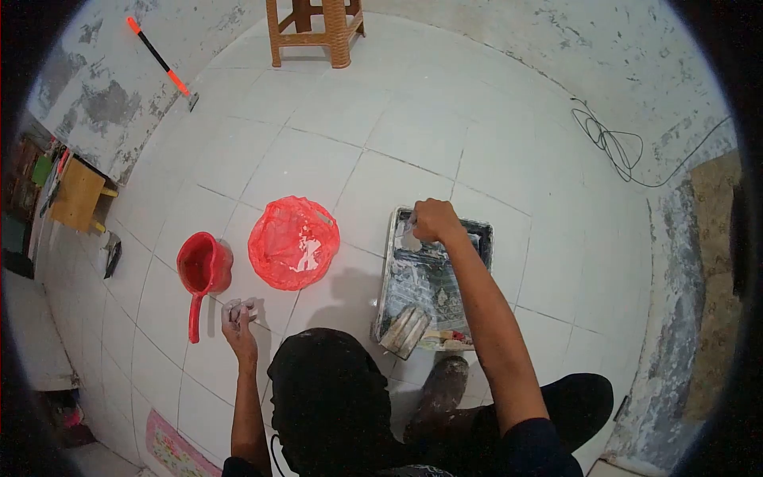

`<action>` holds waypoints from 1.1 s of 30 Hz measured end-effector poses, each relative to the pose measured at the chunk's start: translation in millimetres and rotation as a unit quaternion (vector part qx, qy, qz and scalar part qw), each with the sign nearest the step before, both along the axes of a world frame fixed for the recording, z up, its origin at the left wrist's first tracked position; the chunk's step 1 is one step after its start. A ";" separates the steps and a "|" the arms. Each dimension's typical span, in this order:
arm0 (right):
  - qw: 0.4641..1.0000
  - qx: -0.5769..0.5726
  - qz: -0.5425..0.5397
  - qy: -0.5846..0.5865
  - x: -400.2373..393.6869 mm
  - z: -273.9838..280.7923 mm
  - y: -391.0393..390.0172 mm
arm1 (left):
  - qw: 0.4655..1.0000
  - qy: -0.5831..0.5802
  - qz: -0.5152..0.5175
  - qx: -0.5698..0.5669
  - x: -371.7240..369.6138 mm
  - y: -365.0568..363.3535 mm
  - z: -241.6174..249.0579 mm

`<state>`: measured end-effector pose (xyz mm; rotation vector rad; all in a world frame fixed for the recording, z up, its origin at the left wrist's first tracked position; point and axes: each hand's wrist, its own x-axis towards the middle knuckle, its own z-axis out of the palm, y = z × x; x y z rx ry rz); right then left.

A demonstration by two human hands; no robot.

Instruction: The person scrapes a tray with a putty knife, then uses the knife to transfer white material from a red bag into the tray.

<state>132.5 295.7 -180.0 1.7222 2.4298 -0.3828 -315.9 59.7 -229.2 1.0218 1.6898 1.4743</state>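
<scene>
My right hand (433,221) is closed over the top left part of a dark, paint-smeared tray (385,278); a small pale piece, perhaps a scraper blade, shows at its fingers. A whitish block-like tool (406,331) rests on the tray's lower left corner. My left hand (239,316), coated with white residue, is raised with its fingers curled and partly apart, and nothing shows in it. Near it are a red dipper (195,318) and a red plastic bag (274,246) holding white powder or paste.
A brown stool (338,40) stands at the top. An orange-and-black long-handled tool (151,49) leans on the left wall. Black cable (612,143) lies at the right. A small wooden stool (75,193) and a pink mat (176,449) are at the left.
</scene>
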 end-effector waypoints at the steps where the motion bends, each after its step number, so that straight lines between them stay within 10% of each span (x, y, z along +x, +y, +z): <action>1: 1.000 0.000 -0.001 0.000 -1.6 2.6 1.7 | 1.000 0.000 -0.001 0.000 -1.8 -0.4 -2.7; 33: 0.989 -0.056 -0.125 0.049 35.3 -13.7 -12.6 | 1.000 -0.016 0.008 -0.021 -9.6 -4.0 -23.0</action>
